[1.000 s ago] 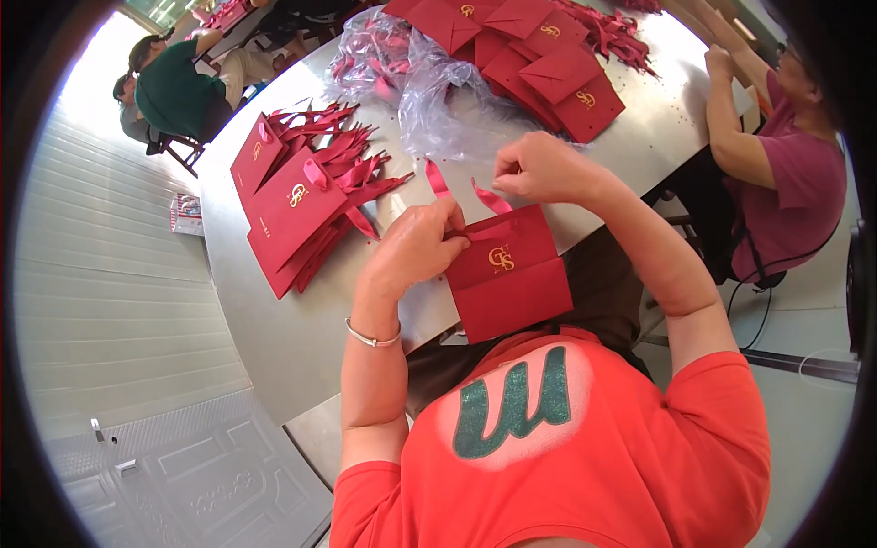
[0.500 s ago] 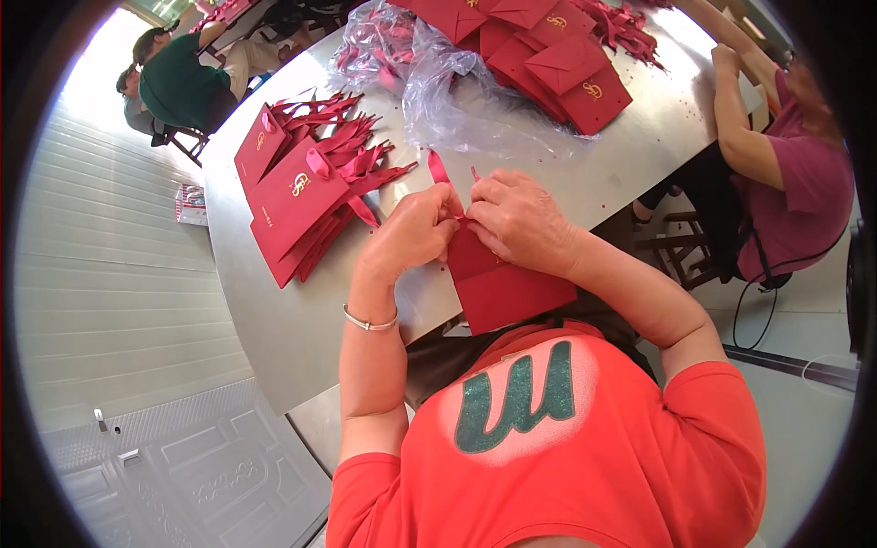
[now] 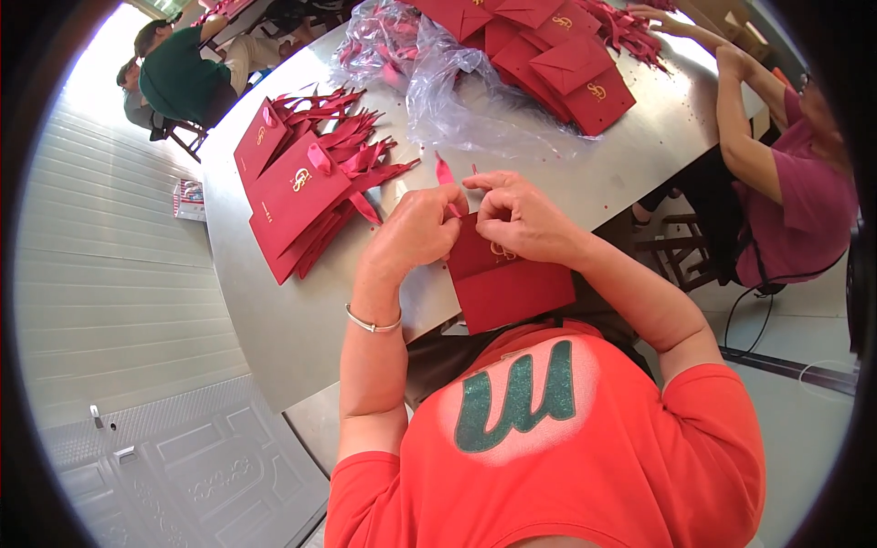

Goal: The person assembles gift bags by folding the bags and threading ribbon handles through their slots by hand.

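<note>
A red paper gift bag [image 3: 513,297] lies flat at the table's near edge, its lower part toward my body. A dark pink ribbon [image 3: 443,171] runs up from its far end. My left hand [image 3: 422,226] is closed at that end, pinching the ribbon between thumb and curled forefinger. Over the bag's right side is my right hand [image 3: 525,217], its forefinger reaching left and its thumb bent in against the other fingers. Whatever sits between those fingertips is too small to make out. A short ribbon tip shows just beyond them.
Left of my hands, red bags [image 3: 297,196] with ribbon handles lie stacked on the metal table [image 3: 260,329]. Farther off are crumpled clear plastic [image 3: 457,100] and another bag pile [image 3: 575,68]. A person in purple [image 3: 804,192] sits at right; others sit far left.
My right hand has shifted slightly, its forefinger lifting and extending, uncovering gold print on the bag. My left hand stays at the ribbon. The person in purple reaches farther across the table.
</note>
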`<control>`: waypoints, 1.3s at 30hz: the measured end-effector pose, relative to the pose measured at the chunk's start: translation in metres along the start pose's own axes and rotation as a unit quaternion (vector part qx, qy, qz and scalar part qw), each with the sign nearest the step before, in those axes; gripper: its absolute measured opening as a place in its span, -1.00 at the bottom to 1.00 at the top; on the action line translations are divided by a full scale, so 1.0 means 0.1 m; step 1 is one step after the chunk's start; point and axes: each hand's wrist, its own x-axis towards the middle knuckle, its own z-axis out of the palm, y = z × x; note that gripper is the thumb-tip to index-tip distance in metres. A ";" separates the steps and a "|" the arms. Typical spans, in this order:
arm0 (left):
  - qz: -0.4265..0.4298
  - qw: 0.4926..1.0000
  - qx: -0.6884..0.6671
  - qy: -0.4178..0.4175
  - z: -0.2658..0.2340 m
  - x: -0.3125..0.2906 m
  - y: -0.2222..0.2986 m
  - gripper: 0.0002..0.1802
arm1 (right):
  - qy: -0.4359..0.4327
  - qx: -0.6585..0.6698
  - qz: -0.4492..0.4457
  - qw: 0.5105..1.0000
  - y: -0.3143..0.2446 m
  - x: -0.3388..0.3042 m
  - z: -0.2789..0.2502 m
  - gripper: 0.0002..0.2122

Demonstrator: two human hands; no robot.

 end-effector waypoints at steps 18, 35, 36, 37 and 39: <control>-0.018 0.999 -0.025 -0.018 -0.03 -0.04 0.12 -0.77 | 0.050 -0.069 0.136 0.987 0.13 -0.11 -0.55 -0.83; -0.011 0.995 -0.047 -0.091 0.01 -0.06 0.14 -0.81 | 0.059 -0.239 0.147 0.958 0.24 0.09 -0.36 -0.72; -0.010 0.994 -0.043 -0.095 0.00 -0.05 0.14 -0.82 | 0.078 -0.229 0.150 0.959 0.25 0.10 -0.33 -0.72; -0.011 0.995 -0.044 -0.092 0.00 -0.04 0.12 -0.82 | 0.096 -0.219 0.153 0.959 0.25 0.10 -0.32 -0.72; -0.018 0.994 -0.032 -0.099 0.00 -0.04 0.09 -0.81 | 0.076 -0.215 0.159 0.960 0.19 0.12 -0.33 -0.73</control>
